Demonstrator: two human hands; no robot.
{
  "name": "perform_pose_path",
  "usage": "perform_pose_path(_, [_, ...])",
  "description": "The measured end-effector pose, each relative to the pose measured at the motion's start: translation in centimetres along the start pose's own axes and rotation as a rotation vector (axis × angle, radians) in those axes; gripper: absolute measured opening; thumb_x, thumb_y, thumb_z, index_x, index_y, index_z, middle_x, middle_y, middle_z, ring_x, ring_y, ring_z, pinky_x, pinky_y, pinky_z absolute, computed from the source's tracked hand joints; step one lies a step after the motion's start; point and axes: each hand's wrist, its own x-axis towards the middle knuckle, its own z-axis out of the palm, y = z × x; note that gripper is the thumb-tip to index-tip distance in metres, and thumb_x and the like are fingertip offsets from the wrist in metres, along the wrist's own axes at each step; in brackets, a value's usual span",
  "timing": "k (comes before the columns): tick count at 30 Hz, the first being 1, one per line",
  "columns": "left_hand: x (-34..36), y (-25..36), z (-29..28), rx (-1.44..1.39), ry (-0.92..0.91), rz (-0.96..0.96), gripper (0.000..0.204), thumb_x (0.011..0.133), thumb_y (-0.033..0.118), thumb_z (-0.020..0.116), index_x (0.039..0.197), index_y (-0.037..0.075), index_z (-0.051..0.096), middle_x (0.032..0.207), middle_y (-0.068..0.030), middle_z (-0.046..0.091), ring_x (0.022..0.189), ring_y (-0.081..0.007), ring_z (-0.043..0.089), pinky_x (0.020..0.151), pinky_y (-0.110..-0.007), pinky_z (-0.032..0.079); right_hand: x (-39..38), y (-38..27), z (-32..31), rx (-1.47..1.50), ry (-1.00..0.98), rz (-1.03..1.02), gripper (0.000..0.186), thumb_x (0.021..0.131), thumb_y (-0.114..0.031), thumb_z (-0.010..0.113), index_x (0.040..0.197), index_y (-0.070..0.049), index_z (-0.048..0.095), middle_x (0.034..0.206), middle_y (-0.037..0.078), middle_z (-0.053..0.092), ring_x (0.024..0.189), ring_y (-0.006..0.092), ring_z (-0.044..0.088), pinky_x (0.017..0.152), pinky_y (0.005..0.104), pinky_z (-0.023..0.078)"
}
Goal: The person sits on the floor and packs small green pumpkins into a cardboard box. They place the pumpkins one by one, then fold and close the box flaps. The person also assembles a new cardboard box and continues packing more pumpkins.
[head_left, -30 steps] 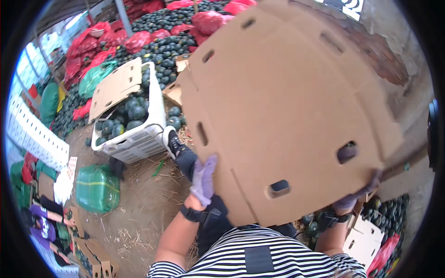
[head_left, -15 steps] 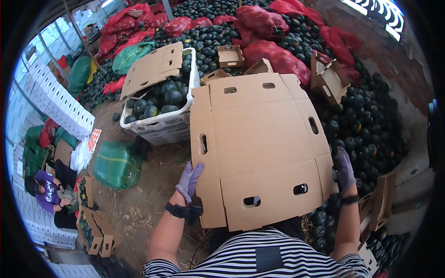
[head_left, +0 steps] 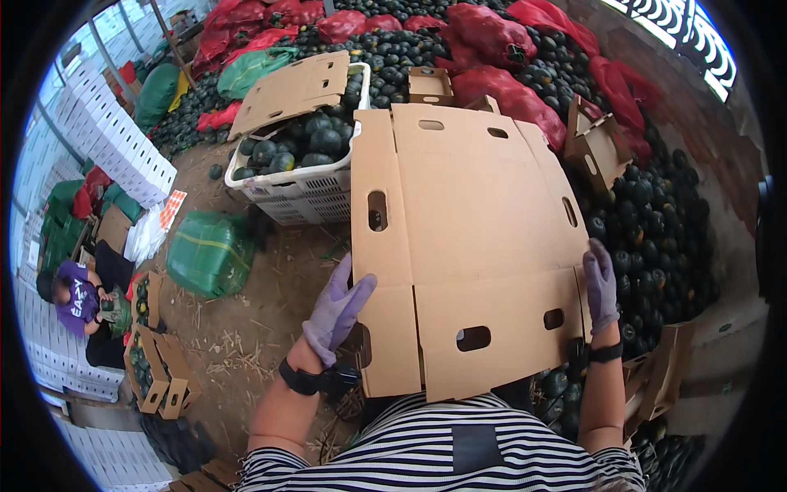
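Note:
A large flat brown cardboard box blank [head_left: 484, 205], creased and cut with several oval hand holes, lies tilted in front of my striped shirt. My left hand [head_left: 338, 312], in a lavender glove, grips its left edge, with the thumb side over the board and some fingers hidden. On the opposite edge, my right hand [head_left: 602, 287], gloved alike, presses with its fingers pointing upward. The blank's near edge reaches my shirt. Beyond its far left corner stands a white plastic crate [head_left: 303, 184] of dark green squashes [head_left: 326, 141], partly covered by another cardboard sheet [head_left: 291, 90].
Heaped squashes [head_left: 656, 238] and red mesh sacks [head_left: 508, 102] fill the right and back. Open cardboard trays [head_left: 594, 148] sit on the heap. Left are a green wrapped bundle [head_left: 209, 254], stacked white boxes [head_left: 115, 135] and a seated person [head_left: 82, 303] handling something green beside filled trays [head_left: 147, 369].
The cardboard blank has turned and tilted, its left side now closer to me. My left hand has shifted slightly up and right; my right hand has moved up against the right edge.

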Motion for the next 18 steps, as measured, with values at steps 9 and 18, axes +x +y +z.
perform_pose_path(9, [3.0, -11.3, 0.4, -0.112, 0.185, -0.253, 0.083, 0.100, 0.045, 0.064, 0.156, -0.005, 0.027, 0.151, -0.0197, 0.046, 0.133, -0.0278, 0.050, 0.108, -0.036, 0.043, 0.3, 0.6, -2.8, -0.651, -0.312, 0.132, 0.087, 0.095, -0.049, 0.064, 0.161, -0.004, 0.028, 0.162, 0.021, 0.034, 0.146, 0.0338, 0.040, 0.116, 0.0396, 0.037])
perform_pose_path(18, [-3.9, 1.5, -1.9, -0.012, 0.231, 0.315, 0.074, 0.103, 0.029, 0.060, 0.162, 0.004, 0.022, 0.154, -0.0130, 0.045, 0.135, -0.0223, 0.049, 0.112, -0.034, 0.041, -6.2, -3.4, -2.7, 0.048, 0.133, -0.135, 0.040, 0.105, -0.014, 0.056, 0.142, 0.002, 0.055, 0.143, 0.010, 0.059, 0.130, 0.0164, 0.053, 0.112, 0.0309, 0.040])
